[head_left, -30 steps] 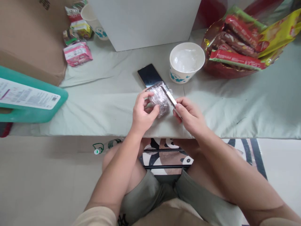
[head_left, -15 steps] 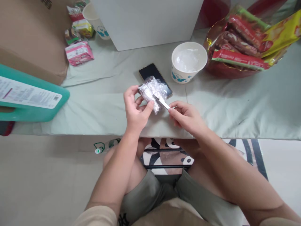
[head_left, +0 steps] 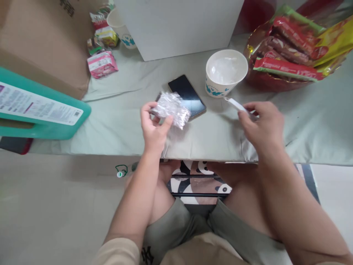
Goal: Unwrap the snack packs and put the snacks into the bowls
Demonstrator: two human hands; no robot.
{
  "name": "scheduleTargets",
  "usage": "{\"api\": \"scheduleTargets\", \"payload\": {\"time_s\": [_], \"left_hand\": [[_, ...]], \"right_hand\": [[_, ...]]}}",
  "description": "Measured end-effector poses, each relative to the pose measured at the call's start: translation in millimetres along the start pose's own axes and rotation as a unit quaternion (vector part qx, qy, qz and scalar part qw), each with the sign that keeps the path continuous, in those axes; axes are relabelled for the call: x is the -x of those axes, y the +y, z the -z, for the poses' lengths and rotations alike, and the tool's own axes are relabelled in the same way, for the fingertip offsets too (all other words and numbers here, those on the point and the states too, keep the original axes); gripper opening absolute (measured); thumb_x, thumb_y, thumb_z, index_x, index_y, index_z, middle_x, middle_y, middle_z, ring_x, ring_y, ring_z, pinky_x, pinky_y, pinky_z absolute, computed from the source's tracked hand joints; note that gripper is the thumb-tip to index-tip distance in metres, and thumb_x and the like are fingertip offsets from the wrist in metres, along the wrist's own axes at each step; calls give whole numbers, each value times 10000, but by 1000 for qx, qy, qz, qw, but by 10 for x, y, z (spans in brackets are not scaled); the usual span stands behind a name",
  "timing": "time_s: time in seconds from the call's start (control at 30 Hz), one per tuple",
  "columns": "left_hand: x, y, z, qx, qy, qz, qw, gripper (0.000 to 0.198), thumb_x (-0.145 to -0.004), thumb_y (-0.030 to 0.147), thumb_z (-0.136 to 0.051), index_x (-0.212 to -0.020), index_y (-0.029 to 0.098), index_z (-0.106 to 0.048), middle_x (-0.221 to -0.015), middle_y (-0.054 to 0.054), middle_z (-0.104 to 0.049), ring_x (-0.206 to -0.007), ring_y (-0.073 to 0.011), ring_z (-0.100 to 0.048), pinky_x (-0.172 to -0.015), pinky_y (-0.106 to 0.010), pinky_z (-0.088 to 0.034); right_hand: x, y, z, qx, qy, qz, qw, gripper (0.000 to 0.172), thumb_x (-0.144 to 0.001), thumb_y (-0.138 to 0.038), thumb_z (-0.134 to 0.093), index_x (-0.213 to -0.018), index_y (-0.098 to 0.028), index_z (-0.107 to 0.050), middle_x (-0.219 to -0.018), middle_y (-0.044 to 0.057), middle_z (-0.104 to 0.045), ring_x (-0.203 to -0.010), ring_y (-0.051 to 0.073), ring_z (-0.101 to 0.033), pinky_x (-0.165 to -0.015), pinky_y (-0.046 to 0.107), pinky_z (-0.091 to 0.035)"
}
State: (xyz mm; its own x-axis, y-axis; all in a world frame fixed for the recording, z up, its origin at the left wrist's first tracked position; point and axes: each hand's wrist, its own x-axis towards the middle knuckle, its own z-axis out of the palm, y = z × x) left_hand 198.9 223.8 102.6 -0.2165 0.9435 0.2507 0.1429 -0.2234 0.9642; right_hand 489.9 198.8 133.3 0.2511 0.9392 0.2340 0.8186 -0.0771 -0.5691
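My left hand [head_left: 156, 127] is closed on a bubble-wrapped package [head_left: 171, 109], thumb on the near side and fingers at its left edge. A dark edge shows at the package's upper left; what is inside is hidden by the shiny wrap. Between thumb and fingers my right hand [head_left: 263, 125] holds a slim white utility knife [head_left: 237, 104], its small metal tip pointing up and left, apart from the package. Partly behind the package, a dark smartphone [head_left: 193, 96] lies on the table. Just beyond the knife tip stands a paper cup [head_left: 219, 88] with clear plastic film inside.
A red bowl [head_left: 275, 85] of packaged snacks stands at the right. A white box [head_left: 179, 29] is behind the phone. Left are a cardboard box [head_left: 46, 48], a green jug [head_left: 79, 121], small snack packs [head_left: 102, 64] and another cup [head_left: 128, 38]. The cloth-covered table's front edge [head_left: 206, 159] runs above my knees.
My right hand has drawn the knife off the package and moved right, near the paper cup. The left hand with the package has shifted slightly left, uncovering more of the phone.
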Motion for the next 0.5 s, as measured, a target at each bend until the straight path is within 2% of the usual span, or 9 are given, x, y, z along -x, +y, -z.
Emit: {"api": "scheduleTargets", "payload": {"time_s": [0.13,0.27,0.4,0.5], "left_hand": [[120,80,-99,-104,-83,-20,991,452,-771,446,-818,-1074,261,-539,-1111,-33,-556,-826,-122,-617,-679,-247,-548],[110,136,-46,-225,-123,-59,965,310,-780,393,-771,-942,236,-560,-980,-33,-545,-886,-180,-594,-799,-350,-562],[69,120,35,-251,-121,-95,956,453,-721,414,-798,-1081,241,-586,-1116,-76,-537,-1062,-242,-587,-905,-413,-560],[69,107,65,-236,-150,-125,952,614,-665,435,-839,-1192,252,-583,-1222,-97,-530,-1191,-274,-559,-987,-429,-542]], "right_hand": [[-55,177,84,51,51,-33,997,240,-836,-352,-642,-995,-222,-767,-969,131,-655,-958,314,-610,-916,500,-484],[-79,217,117,77,40,-60,994,276,-855,-344,-635,-1050,-208,-776,-1037,149,-650,-1041,322,-595,-983,500,-467],[-103,207,89,108,37,-81,990,297,-837,-294,-639,-1078,-177,-767,-1060,150,-646,-1077,320,-587,-1011,502,-458],[-108,190,78,110,13,-70,991,298,-877,-318,-593,-1093,-191,-754,-1076,157,-637,-1100,335,-573,-1008,502,-442]]}}
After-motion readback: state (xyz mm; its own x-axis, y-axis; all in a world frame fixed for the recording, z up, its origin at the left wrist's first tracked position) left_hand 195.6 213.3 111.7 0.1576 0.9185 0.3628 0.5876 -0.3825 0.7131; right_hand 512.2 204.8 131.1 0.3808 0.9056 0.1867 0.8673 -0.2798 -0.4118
